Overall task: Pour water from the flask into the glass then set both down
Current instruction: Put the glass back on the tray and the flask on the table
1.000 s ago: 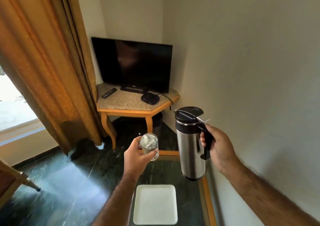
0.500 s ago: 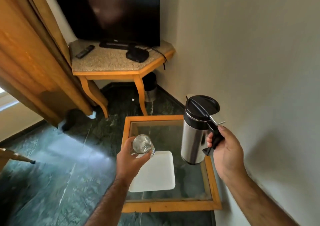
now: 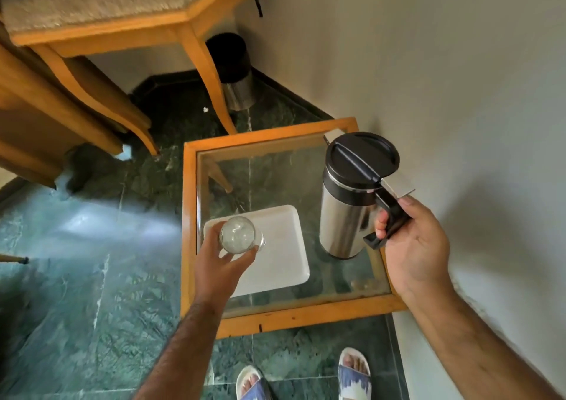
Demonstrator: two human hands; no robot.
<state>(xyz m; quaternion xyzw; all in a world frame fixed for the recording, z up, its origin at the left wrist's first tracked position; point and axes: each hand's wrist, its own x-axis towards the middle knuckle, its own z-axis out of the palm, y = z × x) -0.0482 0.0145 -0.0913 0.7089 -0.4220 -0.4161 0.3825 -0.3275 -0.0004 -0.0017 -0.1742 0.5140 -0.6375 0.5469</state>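
The glass (image 3: 237,237) is gripped by the closed fingers of the left hand (image 3: 221,269) above the white tray (image 3: 281,264). At its 3 o'clock, the flask (image 3: 349,203) is held upright by its black handle, the right hand (image 3: 412,243) clenched, over the glass-topped table (image 3: 188,215).

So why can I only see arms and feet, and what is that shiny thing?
The camera sits on the person's head and looks down, so you see what that person sees: two arms, and feet in sandals at the bottom. There is no robot here, just bare hands.

The right hand holds a shiny metal flask by its black handle. It has a black lid and is upright, so nothing is pouring. The left hand holds a clear glass.

Below them is a small glass-topped table with a wooden frame, standing by a wall. A white tray lies on it. I cannot tell whether the glass has water in it.
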